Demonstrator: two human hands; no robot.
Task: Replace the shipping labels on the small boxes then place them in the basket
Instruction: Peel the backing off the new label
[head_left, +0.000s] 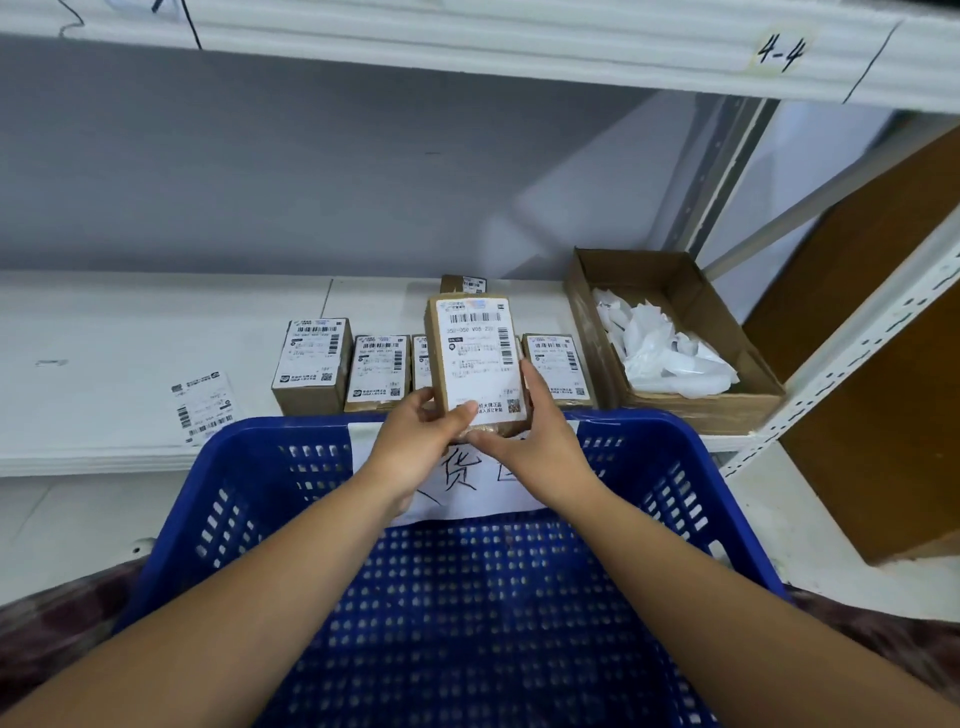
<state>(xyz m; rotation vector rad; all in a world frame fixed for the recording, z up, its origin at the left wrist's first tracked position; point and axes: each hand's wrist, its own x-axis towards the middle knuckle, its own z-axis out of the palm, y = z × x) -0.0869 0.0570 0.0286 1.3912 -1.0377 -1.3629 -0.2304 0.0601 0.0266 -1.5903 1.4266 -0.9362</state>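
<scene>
Small box (475, 358), long axis upright

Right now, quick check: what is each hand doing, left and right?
Left hand: grips the lower left of the small box, thumb on its label.
Right hand: holds the same box at its lower right edge.

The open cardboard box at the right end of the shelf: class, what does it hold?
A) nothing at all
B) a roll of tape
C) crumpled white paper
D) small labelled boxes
C: the open cardboard box has a heap of crumpled white paper lying inside it, and nothing else shows in it.
</scene>
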